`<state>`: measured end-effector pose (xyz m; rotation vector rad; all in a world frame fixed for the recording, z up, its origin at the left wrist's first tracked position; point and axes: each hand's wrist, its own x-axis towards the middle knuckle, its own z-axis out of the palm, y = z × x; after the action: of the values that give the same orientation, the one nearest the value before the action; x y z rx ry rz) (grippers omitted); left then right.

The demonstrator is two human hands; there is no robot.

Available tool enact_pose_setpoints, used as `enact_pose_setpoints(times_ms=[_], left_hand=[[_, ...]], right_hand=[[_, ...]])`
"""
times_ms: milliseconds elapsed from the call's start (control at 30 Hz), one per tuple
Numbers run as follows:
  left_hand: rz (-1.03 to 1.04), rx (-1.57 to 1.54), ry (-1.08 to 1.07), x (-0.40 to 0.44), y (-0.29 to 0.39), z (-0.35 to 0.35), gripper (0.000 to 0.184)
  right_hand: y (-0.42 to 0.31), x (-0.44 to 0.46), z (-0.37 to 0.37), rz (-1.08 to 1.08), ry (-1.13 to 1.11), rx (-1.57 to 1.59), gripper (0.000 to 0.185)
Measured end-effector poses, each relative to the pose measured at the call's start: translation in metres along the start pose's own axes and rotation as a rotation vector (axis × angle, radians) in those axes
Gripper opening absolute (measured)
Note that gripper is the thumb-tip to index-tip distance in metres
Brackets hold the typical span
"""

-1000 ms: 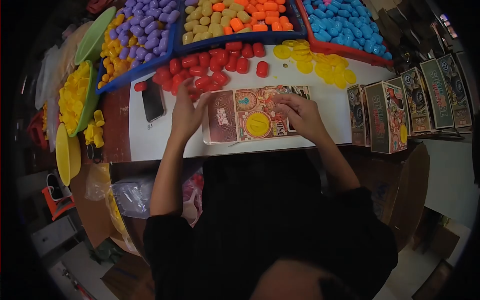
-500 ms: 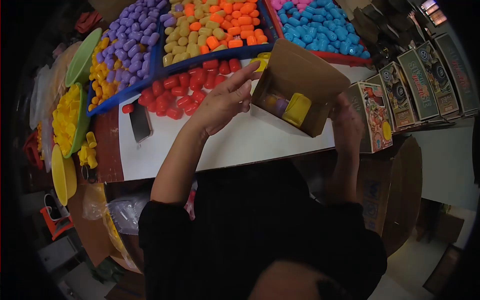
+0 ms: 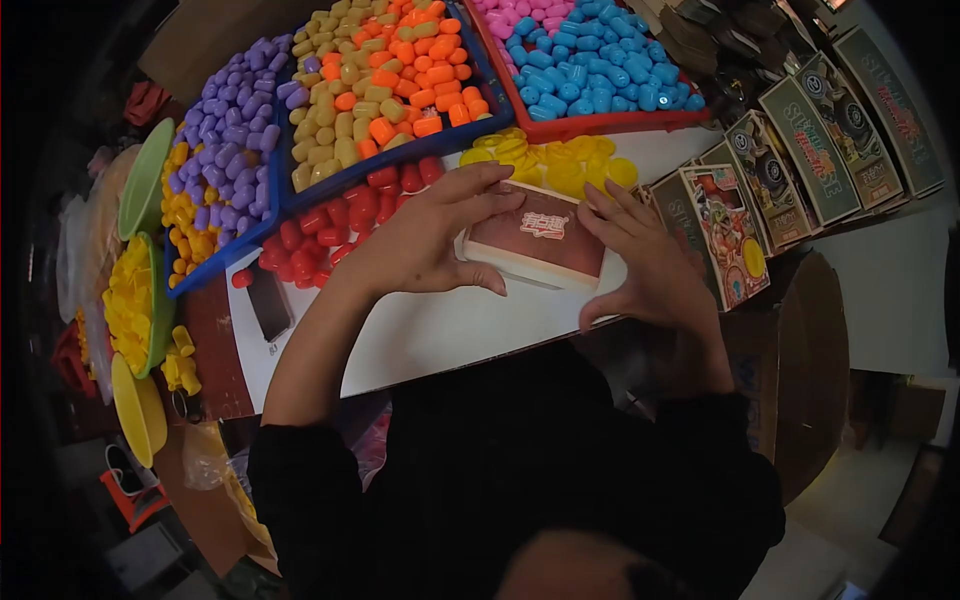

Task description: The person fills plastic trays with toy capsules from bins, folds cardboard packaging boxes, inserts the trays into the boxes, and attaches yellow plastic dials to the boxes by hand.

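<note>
A small cardboard box (image 3: 540,232) with a dark red printed lid and white lettering lies on the white tabletop, its lid down. My left hand (image 3: 430,228) grips its left end, fingers along the far edge and thumb near the front side. Around the right end curls my right hand (image 3: 655,262), fingers on the lid's corner and thumb at the front. What lies inside the box is hidden now. Just behind it are yellow discs (image 3: 580,165). Red plastic capsules (image 3: 320,225) are heaped beyond my left forearm.
Blue trays (image 3: 275,185) hold purple, tan and orange capsules; a red tray (image 3: 560,125) has blue and pink ones. Printed boxes (image 3: 730,235) stand in a row at right. A phone (image 3: 268,305) lies at left, near a green bowl (image 3: 160,310) of yellow pieces.
The box's raised flap has come down, covering the yellow item and capsules inside. Both hands have moved in from beside the box onto its ends. The view has shifted, showing more yellow discs.
</note>
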<state>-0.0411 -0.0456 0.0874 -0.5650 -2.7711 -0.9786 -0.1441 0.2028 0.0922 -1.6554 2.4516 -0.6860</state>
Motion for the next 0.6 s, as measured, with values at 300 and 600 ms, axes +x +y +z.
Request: enact_pose_setpoints(times_ms=[300,600], left_hand=[[-0.012,0.244,-0.065,0.011,0.006,0.01,0.063],[0.119,0.334,0.291,-0.003,0.016,0.023,0.059]], right_hand=[[-0.01,0.007,0.021,-0.024,-0.017,-0.092,0.072],[0.013,-0.009,0.028,-0.03,0.119,0.181,0.112]])
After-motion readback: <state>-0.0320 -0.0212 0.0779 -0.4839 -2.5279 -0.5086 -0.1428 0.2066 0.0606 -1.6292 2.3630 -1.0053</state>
